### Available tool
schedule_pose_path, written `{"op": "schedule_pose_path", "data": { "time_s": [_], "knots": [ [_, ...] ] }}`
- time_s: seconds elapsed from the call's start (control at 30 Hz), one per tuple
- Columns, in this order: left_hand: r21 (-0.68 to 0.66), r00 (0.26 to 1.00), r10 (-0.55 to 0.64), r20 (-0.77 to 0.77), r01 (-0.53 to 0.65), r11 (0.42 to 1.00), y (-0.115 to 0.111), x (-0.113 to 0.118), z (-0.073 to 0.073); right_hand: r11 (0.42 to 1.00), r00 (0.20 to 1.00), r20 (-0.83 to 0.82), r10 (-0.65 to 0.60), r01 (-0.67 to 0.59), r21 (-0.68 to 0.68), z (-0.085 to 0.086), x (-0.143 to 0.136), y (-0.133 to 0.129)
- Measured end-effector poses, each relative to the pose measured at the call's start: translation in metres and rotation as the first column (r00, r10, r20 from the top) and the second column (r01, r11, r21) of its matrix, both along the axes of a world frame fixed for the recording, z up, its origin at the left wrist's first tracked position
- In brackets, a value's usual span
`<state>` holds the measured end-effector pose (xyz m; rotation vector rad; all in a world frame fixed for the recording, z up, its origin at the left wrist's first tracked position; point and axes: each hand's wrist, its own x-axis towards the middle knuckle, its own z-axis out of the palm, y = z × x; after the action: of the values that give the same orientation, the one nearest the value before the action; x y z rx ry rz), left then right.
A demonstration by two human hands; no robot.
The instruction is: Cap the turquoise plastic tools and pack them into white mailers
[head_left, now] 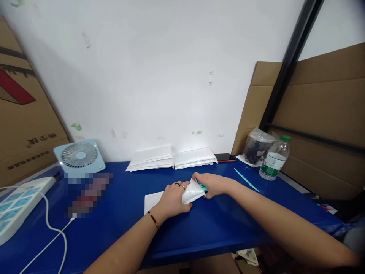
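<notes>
A white bubble mailer (194,192) lies across the middle of the blue table, its right end puffed up. My left hand (172,198) wraps over its middle, fingers on top and thumb at the near edge. At the mailer's right end, my right hand (212,185) grips a teal bundle (203,187), which shows partly at the opening; fingers and mailer hide the rest. A slim teal stick (246,180) rests on the table to the right of my right hand.
Two stacks of white mailers, a left one (152,158) and a right one (195,157), lie by the wall. Beside them are a phone (226,157), a water bottle (274,160) and a wrapped dark item (254,148). A fan (80,156), power strip (23,203) and cable (47,217) occupy the left.
</notes>
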<state>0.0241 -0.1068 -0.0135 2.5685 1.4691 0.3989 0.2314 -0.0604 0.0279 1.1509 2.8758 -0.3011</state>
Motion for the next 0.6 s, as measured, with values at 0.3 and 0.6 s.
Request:
{"op": "schedule_pose_path", "data": {
  "time_s": [0.3, 0.6],
  "knots": [
    [-0.035, 1.000, 0.018, 0.014, -0.017, 0.999, 0.001, -0.004, -0.005, 0.774, 0.333, -0.715, -0.614, 0.430, -0.465, -0.055, 0.063, -0.013],
    [-0.042, 0.999, -0.001, 0.034, 0.003, 0.999, 0.000, -0.007, -0.009, 0.658, 0.056, -0.656, -0.753, 0.056, -0.751, -0.061, -0.021, -0.015]
  ]
}}
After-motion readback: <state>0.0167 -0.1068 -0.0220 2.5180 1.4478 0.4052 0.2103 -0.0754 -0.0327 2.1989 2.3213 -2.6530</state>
